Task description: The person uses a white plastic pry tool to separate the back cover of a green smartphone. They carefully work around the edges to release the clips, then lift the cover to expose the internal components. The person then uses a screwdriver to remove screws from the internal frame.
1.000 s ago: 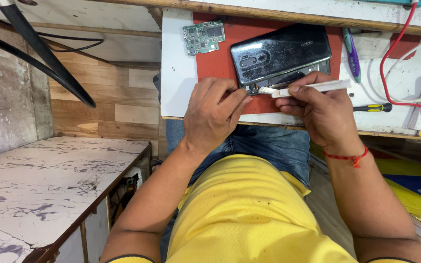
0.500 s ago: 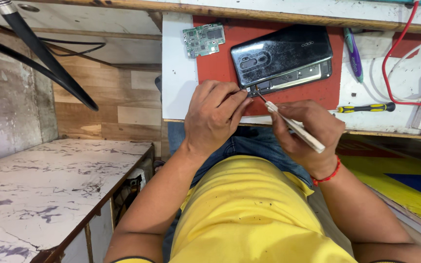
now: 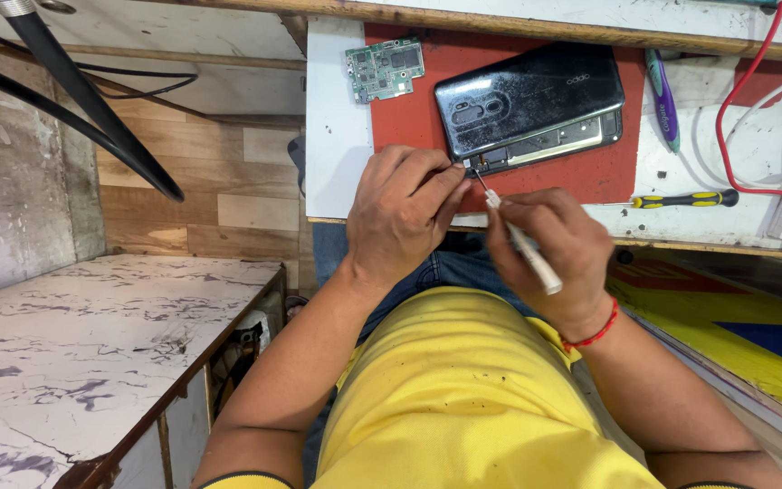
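Note:
A black phone [image 3: 529, 101] lies on a red mat [image 3: 608, 167], its back cover partly lifted off the frame. My right hand [image 3: 558, 244] grips a thin white screwdriver [image 3: 522, 243] whose tip touches the phone's near left corner. My left hand [image 3: 400, 213] rests on the mat's edge, with its fingertips pinched right beside the tip; whether they hold something tiny I cannot tell. A green circuit board [image 3: 384, 69] lies to the left of the phone.
A yellow-and-black screwdriver [image 3: 676, 199] and a purple pen-like tool [image 3: 662, 100] lie right of the phone. A red cable [image 3: 737, 100] loops at the far right. Black cables [image 3: 92, 100] hang at the left above a marbled white bench [image 3: 74, 335].
My right hand turned the white screwdriver from lying sideways to pointing up at the phone's corner. My left hand stayed by the corner.

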